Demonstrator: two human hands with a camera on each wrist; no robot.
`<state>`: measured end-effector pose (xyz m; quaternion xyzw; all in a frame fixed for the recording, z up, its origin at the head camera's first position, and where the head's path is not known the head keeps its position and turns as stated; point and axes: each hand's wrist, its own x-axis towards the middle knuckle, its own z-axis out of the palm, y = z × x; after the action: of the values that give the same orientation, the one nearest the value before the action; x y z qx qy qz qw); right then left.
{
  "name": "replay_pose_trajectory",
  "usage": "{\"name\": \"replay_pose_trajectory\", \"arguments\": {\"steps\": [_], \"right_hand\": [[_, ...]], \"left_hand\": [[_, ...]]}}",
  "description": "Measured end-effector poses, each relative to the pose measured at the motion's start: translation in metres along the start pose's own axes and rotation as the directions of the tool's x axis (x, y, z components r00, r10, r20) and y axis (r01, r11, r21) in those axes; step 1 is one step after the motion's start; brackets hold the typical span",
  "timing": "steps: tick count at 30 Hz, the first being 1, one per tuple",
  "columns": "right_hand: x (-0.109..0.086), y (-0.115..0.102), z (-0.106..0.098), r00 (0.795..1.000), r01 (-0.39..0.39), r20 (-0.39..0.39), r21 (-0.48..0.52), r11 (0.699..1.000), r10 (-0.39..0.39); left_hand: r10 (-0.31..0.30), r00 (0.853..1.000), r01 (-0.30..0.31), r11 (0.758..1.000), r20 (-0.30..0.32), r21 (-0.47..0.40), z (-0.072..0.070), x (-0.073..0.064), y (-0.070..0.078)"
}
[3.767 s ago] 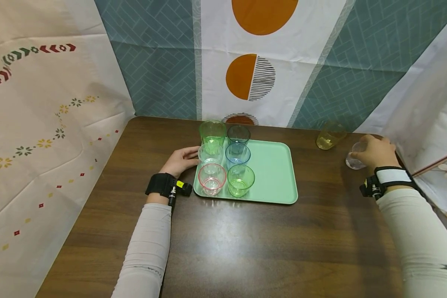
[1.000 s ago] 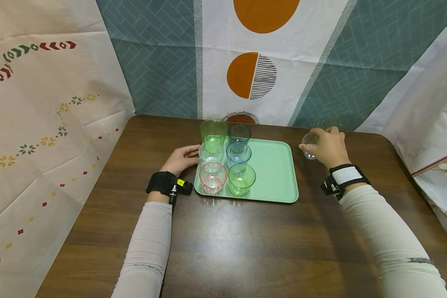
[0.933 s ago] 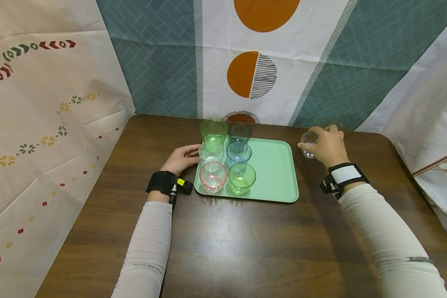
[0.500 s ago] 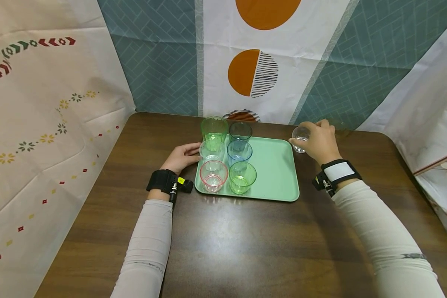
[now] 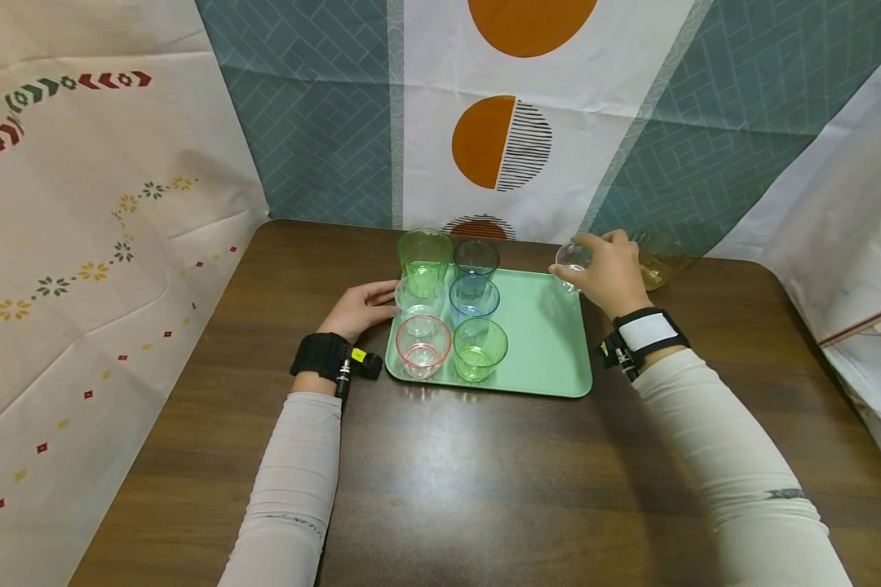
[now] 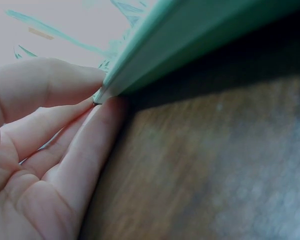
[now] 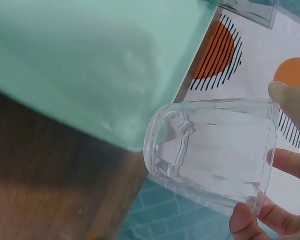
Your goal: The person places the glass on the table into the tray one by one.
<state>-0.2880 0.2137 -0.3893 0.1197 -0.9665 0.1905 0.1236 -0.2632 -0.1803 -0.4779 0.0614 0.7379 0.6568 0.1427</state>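
My left hand (image 5: 358,312) is at the left edge of a mint-green tray (image 5: 543,355); in the left wrist view the thumb and fingers pinch its rim (image 6: 135,55). By its upper rim, my right hand (image 5: 611,273) grips a clear plastic tumbler (image 7: 210,145) over the tray's back right corner. Two columns of cups fill the tray's left half: a tall green cup (image 5: 424,254), a dark grey cup (image 5: 475,259), a clear cup (image 5: 420,297), a blue cup (image 5: 474,300), a red-rimmed clear cup (image 5: 423,349) and a short green cup (image 5: 479,352).
A yellowish cup (image 5: 655,273) is at the back right of the brown wooden table (image 5: 484,489), partly hidden behind my right hand. Patterned cloths (image 5: 323,122) hang along the back and both sides.
The right hand has carried the clear tumbler leftward from the table's right side to above the tray's corner. The yellowish cup shows again behind it. The left hand has stayed at the tray's edge.
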Motion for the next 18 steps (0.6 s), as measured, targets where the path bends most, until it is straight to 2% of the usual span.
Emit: {"name": "replay_pose_trajectory", "arguments": {"steps": [8, 18], "right_hand": [[0.0, -0.008, 0.01, 0.999, -0.028, 0.026, 0.047, 0.998, 0.027], [0.001, -0.016, 0.021, 0.999, -0.031, 0.018, 0.087, 0.996, 0.029]], "left_hand": [[-0.001, 1.0, 0.001, 1.0, -0.008, -0.008, 0.0, 0.002, -0.002], [0.0, 1.0, 0.0, 1.0, -0.017, -0.018, -0.001, 0.004, -0.005]]}}
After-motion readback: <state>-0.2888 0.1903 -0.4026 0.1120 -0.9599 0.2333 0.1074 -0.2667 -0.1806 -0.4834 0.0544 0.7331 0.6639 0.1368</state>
